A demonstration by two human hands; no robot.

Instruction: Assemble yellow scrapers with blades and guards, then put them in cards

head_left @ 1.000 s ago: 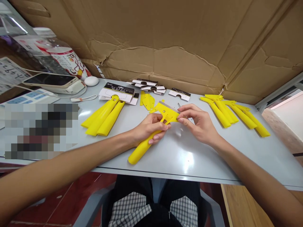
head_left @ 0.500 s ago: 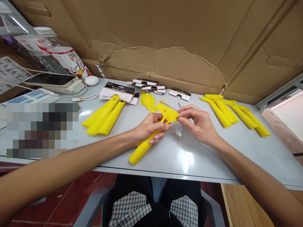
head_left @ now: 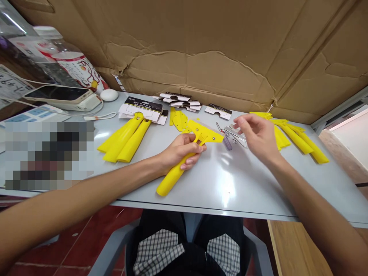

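My left hand (head_left: 186, 151) is wrapped round the handle of a yellow scraper (head_left: 174, 174), whose wide head points up and right. Off to its right, my right hand (head_left: 258, 136) hangs over the table with bent fingers; whether it pinches anything small is hidden. Just left of that hand lie silver blades (head_left: 238, 135), small nuts or screws (head_left: 227, 134) and a screwdriver with a purple handle (head_left: 227, 143). Behind the scraper are flat yellow plates (head_left: 179, 119).
Carded yellow scrapers (head_left: 126, 138) lie at left, yellow handles (head_left: 307, 145) at right. Black-and-white cards (head_left: 184, 101) sit near the cardboard wall (head_left: 201, 34). A phone (head_left: 57, 94), a white oval object (head_left: 109, 95) and bottles (head_left: 77, 67) stand at back left.
My right hand has left the scraper head and moved right, uncovering the screwdriver and small metal parts. The scraper head has turned slightly in my left hand.
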